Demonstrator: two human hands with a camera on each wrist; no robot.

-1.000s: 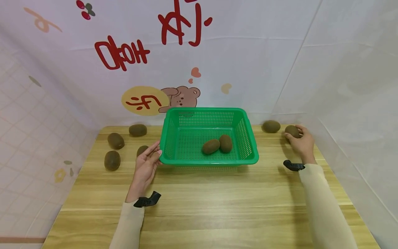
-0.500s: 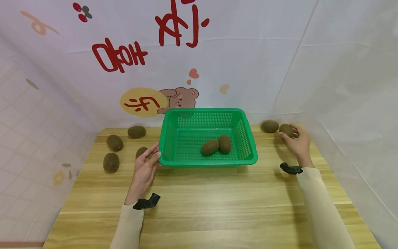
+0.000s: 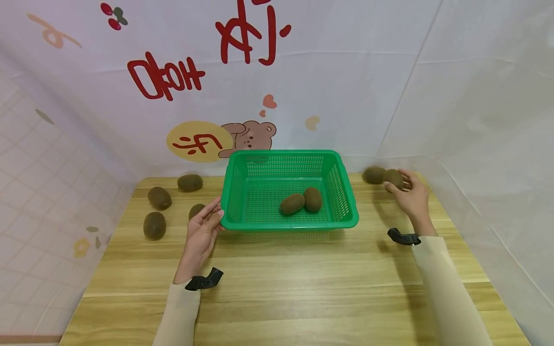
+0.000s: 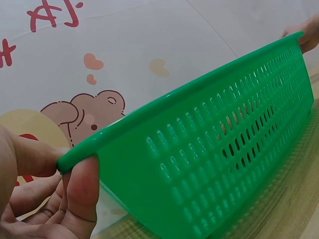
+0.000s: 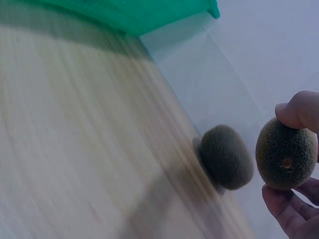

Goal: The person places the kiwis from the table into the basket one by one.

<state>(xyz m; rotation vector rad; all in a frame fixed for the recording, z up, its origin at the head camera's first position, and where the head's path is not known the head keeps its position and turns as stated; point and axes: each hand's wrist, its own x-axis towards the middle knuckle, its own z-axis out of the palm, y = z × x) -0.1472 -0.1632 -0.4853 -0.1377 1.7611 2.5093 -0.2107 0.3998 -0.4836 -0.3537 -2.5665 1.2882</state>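
Observation:
My left hand [image 3: 202, 234] pinches the left rim of a green plastic basket [image 3: 285, 225]; the left wrist view shows thumb and fingers on either side of the basket's rim [image 4: 124, 123]. Two brown kiwis lie in it, one kiwi [image 3: 292, 204] leaning against the other kiwi [image 3: 313, 200]. At the back right, my right hand [image 3: 413, 199] grips a kiwi [image 3: 393, 179] between thumb and fingertips. Close beside it a second kiwi [image 3: 374, 175] rests on the table; in the right wrist view this resting kiwi [image 5: 227, 157] sits left of the held kiwi [image 5: 285, 154].
Left of the basket, several more kiwis lie on the wooden table [image 3: 294, 283]: a kiwi [image 3: 190, 182] at the back, a kiwi [image 3: 159, 198], a kiwi [image 3: 154, 225], and a kiwi [image 3: 196, 210] partly behind my left hand. White printed sheets [image 3: 337, 86] hang around the table.
My right hand has lifted its kiwi and moved it left, toward the neighbouring kiwi. My left hand stays on the basket rim, and the basket has hardly moved.

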